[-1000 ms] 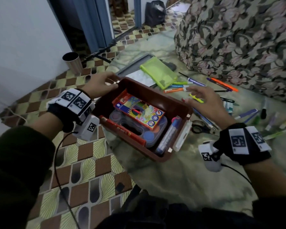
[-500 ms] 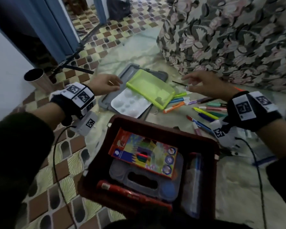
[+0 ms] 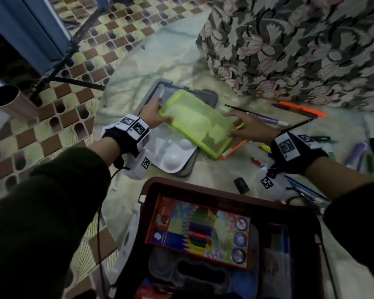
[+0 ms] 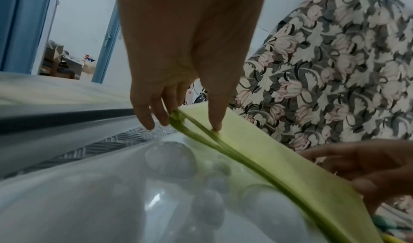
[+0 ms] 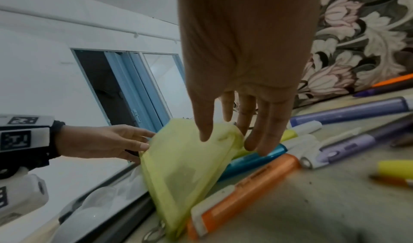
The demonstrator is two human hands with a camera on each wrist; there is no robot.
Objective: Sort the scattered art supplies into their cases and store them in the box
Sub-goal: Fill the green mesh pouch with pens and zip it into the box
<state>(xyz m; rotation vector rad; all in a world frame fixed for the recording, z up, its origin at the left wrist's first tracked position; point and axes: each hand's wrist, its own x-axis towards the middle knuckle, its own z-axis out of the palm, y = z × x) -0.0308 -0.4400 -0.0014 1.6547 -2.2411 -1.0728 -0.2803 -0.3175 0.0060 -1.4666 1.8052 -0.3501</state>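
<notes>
- A brown box (image 3: pixel 205 188) sits nearest, holding a crayon pack (image 3: pixel 200 230).
- Beyond it, the left hand (image 3: pixel 154 113) pinches the lime-green mesh pouch (image 3: pixel 198 124) at one end.
- The right hand (image 3: pixel 249 127), fingers spread, touches the pouch's other end, beside scattered markers (image 3: pixel 232 148).

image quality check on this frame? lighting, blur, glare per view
Head view: dim, dark at the bottom over the maroon plastic box, edges curved by the wide lens. Left wrist: glare spot on the white plastic paint palette, close foreground soft. Right wrist: motion blur on the orange marker; the lime-green mesh pouch stays readable.
</notes>
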